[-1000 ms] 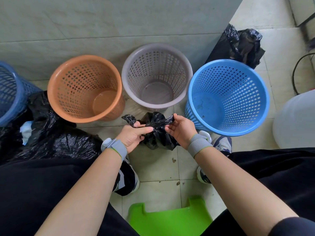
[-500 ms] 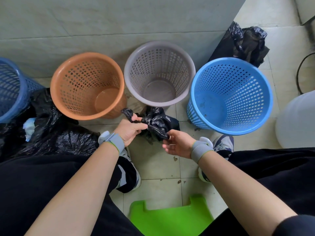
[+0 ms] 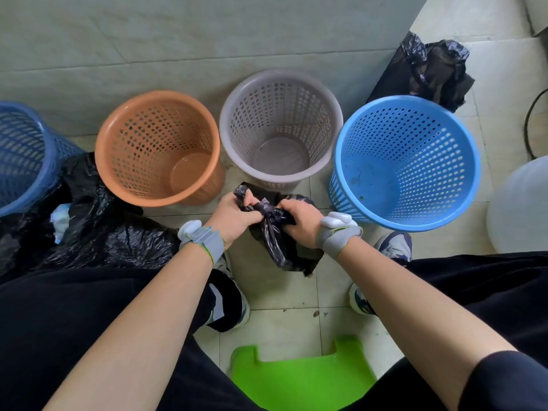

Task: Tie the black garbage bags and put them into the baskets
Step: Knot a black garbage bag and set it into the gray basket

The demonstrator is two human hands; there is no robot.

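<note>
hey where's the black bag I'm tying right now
Head view, centre: the black bag hangs between the left hand and right hand, both gripping it, just on the near side of the grey basket.

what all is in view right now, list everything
orange basket: one, orange, second from left
grey basket: one, grey, middle, by wall
light blue basket: one, light blue, right
dark blue basket: one, dark blue, left edge
held bag: one, black, between both hands
bag heap: count unclear, black, floor at left
far bag: one, black, behind light blue basket
stool: one, green, bottom centre
container: one, white, right edge
shoes: two, dark and white, on floor tiles
left hand: one, bare, fingers grip held bag
right hand: one, bare, fingers grip held bag
</note>
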